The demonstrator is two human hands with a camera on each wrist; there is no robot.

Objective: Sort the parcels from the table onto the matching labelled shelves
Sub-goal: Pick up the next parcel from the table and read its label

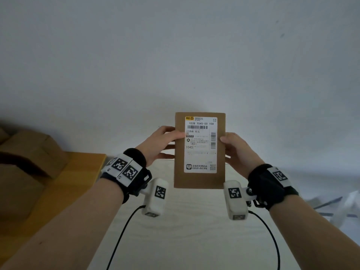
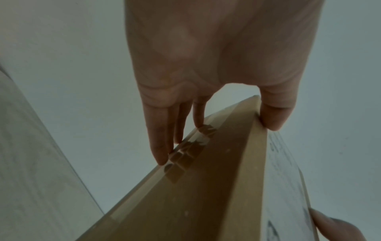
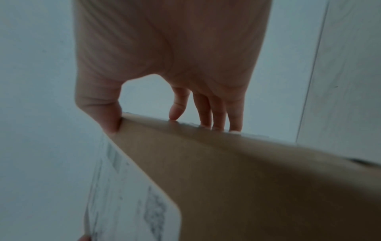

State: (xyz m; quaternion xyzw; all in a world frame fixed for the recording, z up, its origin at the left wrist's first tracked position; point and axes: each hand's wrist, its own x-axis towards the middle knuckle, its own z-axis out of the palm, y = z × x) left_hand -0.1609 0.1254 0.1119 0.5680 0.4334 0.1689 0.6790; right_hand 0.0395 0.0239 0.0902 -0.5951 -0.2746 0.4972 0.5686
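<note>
A flat brown cardboard parcel stands upright in the air in front of a pale wall, its white shipping label facing me, printed "T045". My left hand grips the parcel's left edge, thumb on the label side and fingers behind. My right hand grips the right edge the same way. In the left wrist view the left hand's fingers lie along the parcel's taped back and the thumb presses the front. In the right wrist view the right hand's fingers reach behind the parcel.
A white table lies below the hands. At the left, brown cardboard boxes sit on a yellow wooden surface. Crumpled white wrapping lies at the right edge. A bare pale wall fills the upper view.
</note>
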